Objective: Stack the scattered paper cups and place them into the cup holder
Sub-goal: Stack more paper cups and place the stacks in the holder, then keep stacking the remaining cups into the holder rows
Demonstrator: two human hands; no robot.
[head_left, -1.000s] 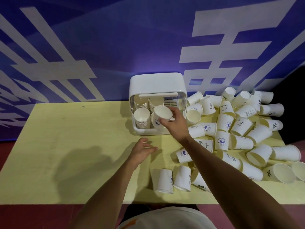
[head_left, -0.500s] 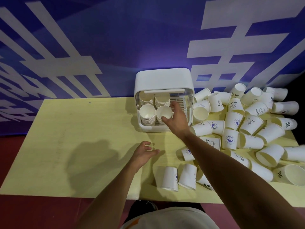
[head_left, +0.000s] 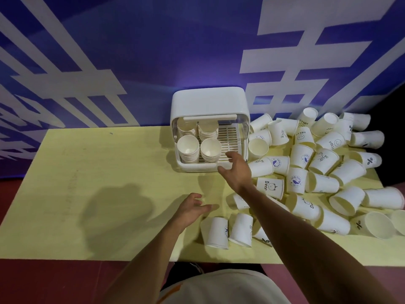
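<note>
White paper cups, printed, scattered.

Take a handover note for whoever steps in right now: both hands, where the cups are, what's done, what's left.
Hands: left hand open and empty over the table; right hand open and empty at the front of the cup holder.
Done: four cup stacks sit in the holder's left part.
Left: many loose cups lie scattered on the right; stack and load them.
</note>
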